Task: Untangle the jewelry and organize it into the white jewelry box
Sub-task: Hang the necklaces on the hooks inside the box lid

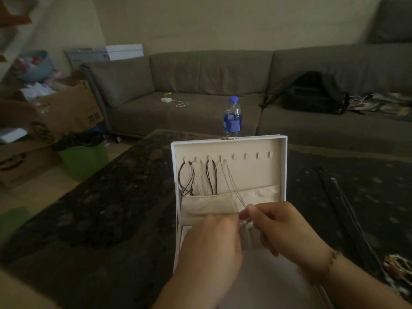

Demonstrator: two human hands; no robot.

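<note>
White square jewelry box [284, 166] with cream fabric lining and a small gold clasp [228, 138]. Black, white and thin silvery necklace cords [200, 177] on its hooks. Clear plastic bottle [232, 117] with blue cap and blue label. Dark carpet [111, 197] with mottled floral pattern. Grey-brown fabric sofa [200, 81]. Black backpack [312, 94]. Brown cardboard boxes [66, 108]. Bright green plastic bin [84, 159].

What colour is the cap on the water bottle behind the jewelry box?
Blue, seen in the head view: the bottle cap.
</note>
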